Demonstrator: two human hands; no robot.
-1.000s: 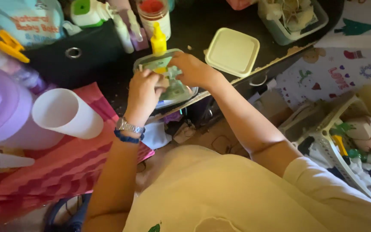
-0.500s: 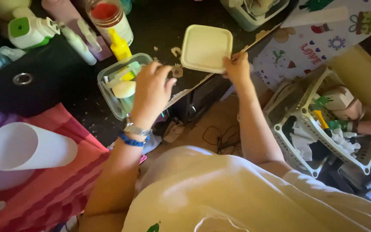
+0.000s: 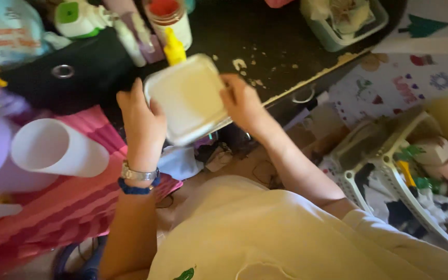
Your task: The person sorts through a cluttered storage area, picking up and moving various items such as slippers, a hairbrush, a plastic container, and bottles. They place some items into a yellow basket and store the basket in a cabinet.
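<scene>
Both hands grip a pale cream, square plastic lid with rounded corners [image 3: 189, 98], which sits flat over a container at the near edge of the dark, crumb-speckled counter [image 3: 265, 36]. The left hand [image 3: 142, 120], with a silver watch and a blue band on its wrist, clasps the lid's left edge, fingers curled over the rim. The right hand [image 3: 242, 101] presses against the lid's right edge, thumb on top. A yellow pointed plastic piece [image 3: 173, 47] stands just behind the lid, and a clear jar with reddish contents [image 3: 169, 18] stands beside it. To the left, a white plastic cup [image 3: 53, 148] lies on its side on a pink striped cloth [image 3: 53, 207]. At the right, on the floor, a white slatted basket [image 3: 390, 171] holds toys and odds and ends.
</scene>
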